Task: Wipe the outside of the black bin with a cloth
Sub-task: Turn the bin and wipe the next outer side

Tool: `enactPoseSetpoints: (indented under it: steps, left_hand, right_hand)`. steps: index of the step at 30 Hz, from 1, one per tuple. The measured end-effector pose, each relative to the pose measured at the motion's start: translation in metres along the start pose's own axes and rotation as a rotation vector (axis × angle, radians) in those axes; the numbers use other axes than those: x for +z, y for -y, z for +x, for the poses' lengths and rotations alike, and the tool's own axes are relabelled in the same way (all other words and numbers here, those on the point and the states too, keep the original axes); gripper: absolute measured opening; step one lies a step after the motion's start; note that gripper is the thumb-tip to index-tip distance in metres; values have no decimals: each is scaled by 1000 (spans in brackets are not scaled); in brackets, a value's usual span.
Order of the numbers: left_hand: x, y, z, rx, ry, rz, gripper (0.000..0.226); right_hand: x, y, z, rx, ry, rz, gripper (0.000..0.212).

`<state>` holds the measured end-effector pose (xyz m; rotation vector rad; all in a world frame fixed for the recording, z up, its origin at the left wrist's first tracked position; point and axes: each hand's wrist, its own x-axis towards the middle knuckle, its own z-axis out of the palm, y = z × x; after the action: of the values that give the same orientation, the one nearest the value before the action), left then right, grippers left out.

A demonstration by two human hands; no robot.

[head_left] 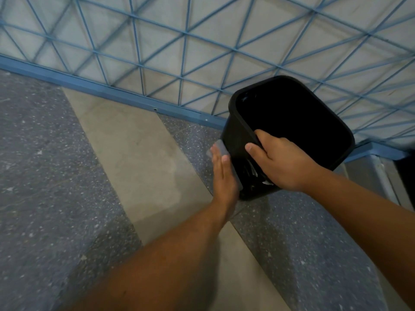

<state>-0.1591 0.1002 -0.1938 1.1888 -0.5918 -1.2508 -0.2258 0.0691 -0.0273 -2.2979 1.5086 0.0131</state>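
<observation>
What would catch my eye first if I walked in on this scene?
Probably the black plastic bin right of centre, tilted, its dark opening facing the camera. The right hand grips its near rim, while the left hand presses a pale grey cloth flat against its outer side. Behind runs a blue metal lattice railing above a speckled grey floor.

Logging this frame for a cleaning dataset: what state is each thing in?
bin: tilted, open top, held at the rim
cloth: flat against the bin's outer side, under the left hand
left hand: fingers straight, pressing the cloth
right hand: gripping the bin's rim
</observation>
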Motion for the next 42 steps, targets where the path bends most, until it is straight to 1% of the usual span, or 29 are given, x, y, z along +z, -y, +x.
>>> enactPoseSetpoints:
  steps: [1,2,3,5,6,8,9,11,12,13,15,16,17,18,20,21,22,24,25,27,29,30,31,33,34,36,38,40,42]
  left_hand:
    - [-3,1,10,-56,-32,8,94]
    - [-2,-4,18,-94,-58,17,90]
    - [2,-12,23,-102,-82,26,77]
    - [11,-25,10,-31,-61,20,60]
    - [13,-28,-3,30,-29,11,58]
    - [3,-15,-17,73,18,40,58]
    - [-6,-6,-12,24,24,62,62]
    - [-13,-7,6,-119,-16,90,94]
    - [-10,-13,14,-146,-36,72,105]
    - [-1,-21,14,-107,-55,44,100]
    - [12,-27,0,10,-45,15,72]
    - [14,-25,-9,66,-20,7,67]
    - [8,-17,-13,75,7,23,71]
    - [1,-8,-12,34,6,19,83]
    - [-9,5,12,-129,-81,-5,110]
    - [-8,-3,19,-185,-94,-11,107]
    - [-2,-10,22,-188,-94,-21,95]
    - [10,-25,12,-73,-61,-40,76]
    - [13,-27,3,-11,-43,-29,73]
    - [5,-9,-1,1,-29,2,83]
    - [-5,2,17,-126,-79,-8,98]
    - [-4,-4,23,-190,-96,-15,95]
    - [1,-15,25,-201,-110,-21,85]
    - [11,-29,14,-103,-86,-43,62]
    - [14,-32,4,-34,-70,-16,58]
    - [9,-19,-7,-14,-48,-30,61]
    - [-3,6,17,-148,-75,-65,70]
    - [-3,-3,35,-239,-85,-59,82]
    - [10,-14,25,-158,-85,-57,73]
  right_hand:
    - [0,0,0,-4,-5,-6,25]
    - [1,-1,0,-9,-11,-12,24]
    - [2,-1,1,-11,-16,-16,24]
    - [1,-1,1,1,-12,0,25]
    - [1,-1,1,4,-8,8,26]
    - [1,-2,1,0,-4,-4,28]
    - [1,-2,1,-4,-6,-14,28]
    - [2,-1,0,-9,-18,-11,27]
    - [2,-1,0,-11,-23,-5,27]
    - [2,-1,0,-11,-24,-2,27]
    - [1,-1,0,-1,-17,10,28]
    - [0,-1,0,3,-15,18,28]
    - [0,-1,0,8,-11,20,28]
    - [1,-1,0,10,-8,15,28]
    - [0,-1,0,10,-12,3,27]
    - [0,0,0,10,-17,3,27]
    - [0,0,0,7,-21,2,27]
    - [0,0,0,12,-19,10,26]
    - [0,0,0,17,-14,12,27]
    - [0,0,-1,21,-11,3,27]
    - [1,0,-1,21,-14,-1,27]
    - [1,-1,-1,21,-14,5,27]
    - [1,-1,0,18,-15,11,27]
    - [0,-1,0,15,-16,26,27]
    - [0,-1,0,15,-17,34,27]
    - [0,-1,0,19,-15,36,27]
    - [2,-2,0,19,-19,20,27]
    - [2,-3,1,12,-29,27,26]
    - [1,-4,1,5,-33,46,26]
